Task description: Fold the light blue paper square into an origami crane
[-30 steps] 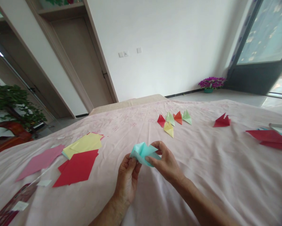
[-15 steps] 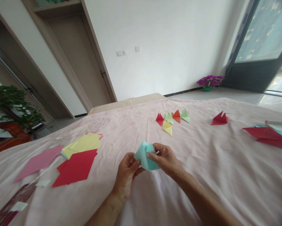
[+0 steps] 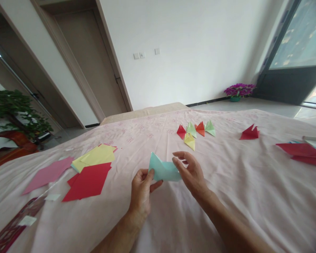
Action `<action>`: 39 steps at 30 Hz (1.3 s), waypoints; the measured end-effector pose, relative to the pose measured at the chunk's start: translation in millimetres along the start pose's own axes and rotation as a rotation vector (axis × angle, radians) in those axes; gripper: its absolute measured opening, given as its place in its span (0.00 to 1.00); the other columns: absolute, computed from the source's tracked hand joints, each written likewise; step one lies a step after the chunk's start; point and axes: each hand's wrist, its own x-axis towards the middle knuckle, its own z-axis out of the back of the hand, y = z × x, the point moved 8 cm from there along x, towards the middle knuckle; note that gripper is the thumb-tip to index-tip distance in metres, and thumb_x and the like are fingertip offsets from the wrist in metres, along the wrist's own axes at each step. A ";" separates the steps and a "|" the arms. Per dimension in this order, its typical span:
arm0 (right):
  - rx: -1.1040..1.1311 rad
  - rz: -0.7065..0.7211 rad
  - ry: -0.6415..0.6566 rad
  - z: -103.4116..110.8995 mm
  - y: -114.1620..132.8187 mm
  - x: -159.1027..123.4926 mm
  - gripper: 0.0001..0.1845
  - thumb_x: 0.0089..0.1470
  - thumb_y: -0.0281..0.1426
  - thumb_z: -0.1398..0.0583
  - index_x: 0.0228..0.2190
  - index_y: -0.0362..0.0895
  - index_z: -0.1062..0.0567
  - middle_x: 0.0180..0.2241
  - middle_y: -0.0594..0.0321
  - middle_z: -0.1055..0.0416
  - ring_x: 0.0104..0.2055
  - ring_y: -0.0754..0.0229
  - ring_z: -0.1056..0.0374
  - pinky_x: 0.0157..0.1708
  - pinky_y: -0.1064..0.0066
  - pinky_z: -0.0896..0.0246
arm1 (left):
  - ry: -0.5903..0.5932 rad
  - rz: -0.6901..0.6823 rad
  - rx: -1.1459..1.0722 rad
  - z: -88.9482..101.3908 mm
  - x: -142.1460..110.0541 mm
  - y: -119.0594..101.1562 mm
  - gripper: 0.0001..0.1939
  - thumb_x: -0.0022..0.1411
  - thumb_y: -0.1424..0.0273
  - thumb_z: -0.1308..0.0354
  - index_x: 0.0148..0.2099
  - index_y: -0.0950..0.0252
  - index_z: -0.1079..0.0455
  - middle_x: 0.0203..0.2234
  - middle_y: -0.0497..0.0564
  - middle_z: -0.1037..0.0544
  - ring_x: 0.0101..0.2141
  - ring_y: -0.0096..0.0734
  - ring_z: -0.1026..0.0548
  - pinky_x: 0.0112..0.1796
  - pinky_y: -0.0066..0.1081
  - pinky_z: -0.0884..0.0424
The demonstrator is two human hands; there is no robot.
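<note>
A light blue folded paper (image 3: 164, 171) is held just above the cloth, with a pointed peak at its left and a lower, flatter right part. My left hand (image 3: 142, 191) pinches its left end between thumb and fingers. At the paper's right end is my right hand (image 3: 191, 172), thumb and fingers apart and curved; whether a lower finger touches the paper is hidden. Beyond the hands stand small folded paper pieces: a red one (image 3: 181, 131), a yellow one (image 3: 189, 141), an orange one (image 3: 200, 128) and two pale green ones, one at the right end (image 3: 210, 128).
Red sheets (image 3: 88, 182), yellow sheets (image 3: 97, 156) and a pink sheet (image 3: 48, 174) lie on the pale pink tablecloth (image 3: 137, 137) at left. To the right are a red folded piece (image 3: 250, 133) and larger red folded paper (image 3: 303, 153).
My right hand has loosened from the light blue paper and its fingers have spread. The paper has turned and its right part now looks flatter. The view has shifted slightly.
</note>
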 end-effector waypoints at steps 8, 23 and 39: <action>-0.108 0.428 0.003 -13.0 46.1 -33.9 0.08 0.58 0.29 0.43 0.37 0.48 0.23 0.34 0.58 0.26 0.36 0.58 0.31 0.37 0.65 0.34 | -0.100 -0.030 -0.129 10.6 6.0 -1.0 0.14 0.52 0.66 0.33 0.32 0.67 0.34 0.29 0.48 0.27 0.33 0.28 0.26 0.36 0.36 0.21; -0.215 0.258 0.082 -37.6 25.5 -30.8 0.18 0.58 0.32 0.41 0.50 0.48 0.29 0.48 0.58 0.28 0.37 0.60 0.28 0.39 0.67 0.32 | -0.056 -0.018 -0.198 4.3 -1.1 2.0 0.14 0.53 0.65 0.33 0.35 0.67 0.33 0.29 0.49 0.23 0.32 0.28 0.23 0.39 0.35 0.22; -0.161 0.205 0.082 -36.0 22.4 -29.0 0.11 0.54 0.31 0.37 0.42 0.50 0.23 0.41 0.64 0.24 0.29 0.64 0.30 0.34 0.71 0.34 | -0.042 -0.046 -0.234 1.9 -3.7 3.4 0.14 0.53 0.64 0.33 0.35 0.68 0.31 0.31 0.51 0.23 0.34 0.28 0.23 0.42 0.34 0.23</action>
